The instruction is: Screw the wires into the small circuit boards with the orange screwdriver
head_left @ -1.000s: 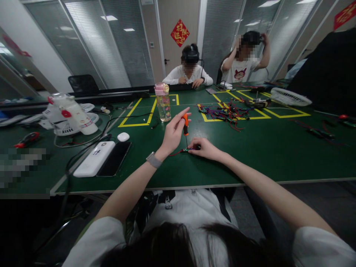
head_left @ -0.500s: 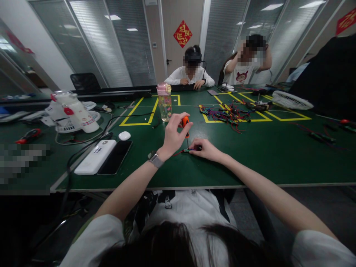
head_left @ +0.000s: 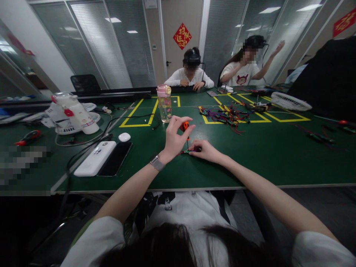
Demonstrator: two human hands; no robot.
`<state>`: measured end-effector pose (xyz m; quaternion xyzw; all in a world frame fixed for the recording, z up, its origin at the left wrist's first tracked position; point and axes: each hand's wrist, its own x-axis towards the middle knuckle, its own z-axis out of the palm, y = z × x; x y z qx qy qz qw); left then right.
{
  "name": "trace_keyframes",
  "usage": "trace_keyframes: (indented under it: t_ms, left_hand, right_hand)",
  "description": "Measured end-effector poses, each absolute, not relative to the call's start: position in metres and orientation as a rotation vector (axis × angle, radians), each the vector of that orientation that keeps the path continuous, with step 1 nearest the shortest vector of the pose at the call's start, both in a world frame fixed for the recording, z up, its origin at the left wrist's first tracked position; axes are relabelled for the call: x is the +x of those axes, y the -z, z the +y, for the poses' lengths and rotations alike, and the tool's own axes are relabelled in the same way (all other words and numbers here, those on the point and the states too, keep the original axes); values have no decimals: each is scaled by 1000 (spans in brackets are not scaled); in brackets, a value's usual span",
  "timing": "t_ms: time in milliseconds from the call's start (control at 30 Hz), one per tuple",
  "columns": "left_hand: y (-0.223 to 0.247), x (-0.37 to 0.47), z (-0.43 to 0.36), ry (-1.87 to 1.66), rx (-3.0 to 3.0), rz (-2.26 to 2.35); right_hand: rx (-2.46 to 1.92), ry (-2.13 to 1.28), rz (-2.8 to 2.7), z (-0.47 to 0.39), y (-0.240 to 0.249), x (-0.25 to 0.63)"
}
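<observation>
Head view: a green table (head_left: 278,159). Above it, the left hand (head_left: 174,139) curves its fingers around an upright screwdriver (head_left: 186,126); whether clamped, I cannot tell. The right hand (head_left: 207,151) pinches a board (head_left: 186,152) at the screwdriver's tip.

Open ground: table (head_left: 278,152), broad stretch right of right grip (head_left: 206,151); narrower lane between bottle (head_left: 164,105) and wire heap (head_left: 226,114).
Obstacles: bottle, upright, just beyond left grip (head_left: 174,140); wire heap, sprawling, beyond right grip; screwdriver (head_left: 185,127), near upright over circuit board (head_left: 186,152), between grips; phone (head_left: 116,159), power bank (head_left: 95,159), left of left grip.
</observation>
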<state>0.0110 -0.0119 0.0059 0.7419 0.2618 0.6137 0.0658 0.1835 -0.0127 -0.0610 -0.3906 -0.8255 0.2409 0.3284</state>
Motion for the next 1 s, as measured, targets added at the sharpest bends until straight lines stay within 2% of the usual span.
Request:
trace_keyframes:
  t_ms: [233, 467, 767, 1000]
  left_hand:
    - [-3, 10, -11, -1632, 2249, 659]
    - [-5, 13, -11, -1792, 2317, 756]
    - [-3, 12, -10, -1658, 2325, 627]
    - [-4, 13, -10, -1874, 2376, 755]
  right_hand:
    - [-1033, -636, -2158, -12, 62, 184]
    - [-1031, -627, -2164, -13, 61, 183]
    - [-1041, -640, -2164, -12, 62, 183]
    - [-1031, -633, -2155, -12, 62, 183]
